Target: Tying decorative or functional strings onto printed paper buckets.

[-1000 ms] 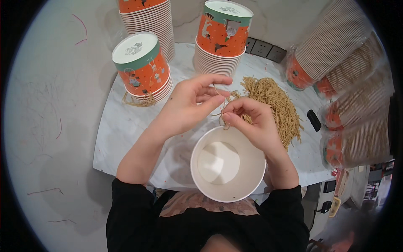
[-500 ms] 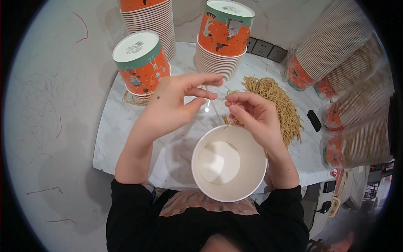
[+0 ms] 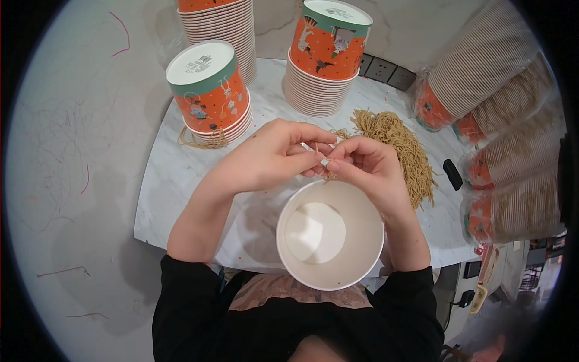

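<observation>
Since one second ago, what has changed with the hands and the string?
The left hand drew away toward the left half a second ago, then came back; its fingertips now meet the right hand again, pinching a thin string above the white cup. The cup, the string pile and the cup stacks stayed put.

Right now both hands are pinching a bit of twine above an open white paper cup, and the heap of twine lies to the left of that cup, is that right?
Not quite: in the head view the heap of twine lies to the right of the white paper cup, not left. Both the left hand and right hand do pinch a piece above it.
</observation>
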`<state>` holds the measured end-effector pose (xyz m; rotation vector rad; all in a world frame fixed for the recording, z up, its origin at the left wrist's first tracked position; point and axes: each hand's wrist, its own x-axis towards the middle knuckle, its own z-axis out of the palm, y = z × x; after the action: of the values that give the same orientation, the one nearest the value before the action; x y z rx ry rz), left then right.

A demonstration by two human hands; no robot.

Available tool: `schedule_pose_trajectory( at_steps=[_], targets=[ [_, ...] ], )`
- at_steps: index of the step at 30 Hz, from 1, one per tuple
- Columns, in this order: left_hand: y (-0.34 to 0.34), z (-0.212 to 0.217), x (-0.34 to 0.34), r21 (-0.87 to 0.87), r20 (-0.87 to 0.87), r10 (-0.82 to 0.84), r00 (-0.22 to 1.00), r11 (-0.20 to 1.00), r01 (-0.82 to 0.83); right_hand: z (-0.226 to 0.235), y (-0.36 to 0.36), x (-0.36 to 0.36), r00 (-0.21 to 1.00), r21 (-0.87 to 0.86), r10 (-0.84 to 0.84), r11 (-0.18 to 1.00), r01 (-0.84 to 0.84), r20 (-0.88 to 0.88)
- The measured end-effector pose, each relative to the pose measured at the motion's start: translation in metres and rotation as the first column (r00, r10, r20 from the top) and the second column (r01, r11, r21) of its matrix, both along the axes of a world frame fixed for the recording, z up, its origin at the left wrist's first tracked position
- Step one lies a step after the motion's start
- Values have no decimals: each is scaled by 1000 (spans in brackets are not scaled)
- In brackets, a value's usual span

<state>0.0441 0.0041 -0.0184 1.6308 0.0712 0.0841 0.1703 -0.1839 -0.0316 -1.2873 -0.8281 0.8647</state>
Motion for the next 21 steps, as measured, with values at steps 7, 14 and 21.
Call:
schedule_pose_trajectory(
  at_steps=[7,14,21],
  targets=[
    [-3,7,4,-173,-42,-70,997,983,62,1,-2,6,999,0,9,1000,-9,39],
    [-5,-5,15,-291,-94,-46,995,956,17,10,-4,0,984,33,-50,998,45,171],
    [-7,-7,15,-227,-102,-12,995,974,-11,20,-16,0,780,3,-31,999,37,625]
  ],
)
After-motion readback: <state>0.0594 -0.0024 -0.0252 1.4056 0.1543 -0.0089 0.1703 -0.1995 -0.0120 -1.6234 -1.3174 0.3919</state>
